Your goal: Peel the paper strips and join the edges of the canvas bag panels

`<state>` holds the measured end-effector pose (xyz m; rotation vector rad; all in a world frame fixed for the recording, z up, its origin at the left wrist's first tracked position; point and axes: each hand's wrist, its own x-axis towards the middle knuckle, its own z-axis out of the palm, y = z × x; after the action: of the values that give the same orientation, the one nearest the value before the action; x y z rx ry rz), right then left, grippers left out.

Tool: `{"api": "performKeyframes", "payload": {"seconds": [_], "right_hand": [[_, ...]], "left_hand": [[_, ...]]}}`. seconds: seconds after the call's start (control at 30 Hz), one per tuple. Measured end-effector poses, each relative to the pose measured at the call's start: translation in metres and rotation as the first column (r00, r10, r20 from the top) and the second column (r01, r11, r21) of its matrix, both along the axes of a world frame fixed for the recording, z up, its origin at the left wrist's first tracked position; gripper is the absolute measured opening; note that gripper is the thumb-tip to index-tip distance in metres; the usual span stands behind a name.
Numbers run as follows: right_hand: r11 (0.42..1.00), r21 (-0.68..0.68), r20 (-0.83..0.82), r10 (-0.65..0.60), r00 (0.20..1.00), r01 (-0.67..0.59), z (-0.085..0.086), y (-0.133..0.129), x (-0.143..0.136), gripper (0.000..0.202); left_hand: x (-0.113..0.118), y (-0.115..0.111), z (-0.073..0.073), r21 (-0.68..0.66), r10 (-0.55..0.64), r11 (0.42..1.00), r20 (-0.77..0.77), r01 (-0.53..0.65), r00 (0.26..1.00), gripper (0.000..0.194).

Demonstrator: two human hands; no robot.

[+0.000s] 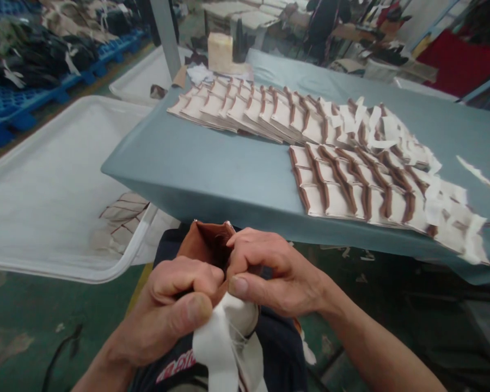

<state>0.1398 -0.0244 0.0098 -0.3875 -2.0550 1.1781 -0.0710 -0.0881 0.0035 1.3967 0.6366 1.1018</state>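
Observation:
My left hand (177,299) and my right hand (269,272) meet over my lap, both closed on the edge of a brown and off-white sewn fabric piece (202,242). Its brown side stands up beyond my fingers like an open pocket. From under my thumbs a white fabric strip (216,345) hangs down, with loose threads beside it. The exact grip of my fingertips is partly hidden by the hands themselves.
A table with a blue-grey cover (196,169) stands before me. On it lie overlapping rows of off-white pieces with brown edges (351,188), some with white strips. At left is a white plastic bin (65,141) with similar pieces inside; blue pallets (65,87) carry bundles behind.

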Motion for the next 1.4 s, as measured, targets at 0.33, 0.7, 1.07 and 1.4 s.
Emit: {"api": "performKeyframes", "payload": {"seconds": [0.33,0.7,1.07,1.4], "right_hand": [[0.969,-0.246,0.098,0.019,0.995,0.006,-0.009,0.007,0.000,0.056],[0.969,-0.042,0.123,-0.237,0.964,0.244,-0.023,0.017,0.020,0.071],[0.951,-0.090,-0.063,-0.300,0.952,0.294,-0.046,0.019,-0.007,0.068],[0.928,-0.009,-0.058,-0.372,0.926,0.372,-0.028,0.017,0.011,0.068]], "left_hand": [[-0.005,0.008,-0.012,0.026,0.025,0.999,-0.043,-0.024,0.999,0.072],[-0.023,0.007,0.022,0.172,0.015,0.985,-0.241,0.028,0.971,0.068],[-0.013,-0.007,0.000,0.121,0.089,0.989,-0.074,-0.079,0.993,0.082],[-0.042,0.015,0.015,0.033,-0.005,0.999,-0.525,0.026,0.851,0.063]]}}
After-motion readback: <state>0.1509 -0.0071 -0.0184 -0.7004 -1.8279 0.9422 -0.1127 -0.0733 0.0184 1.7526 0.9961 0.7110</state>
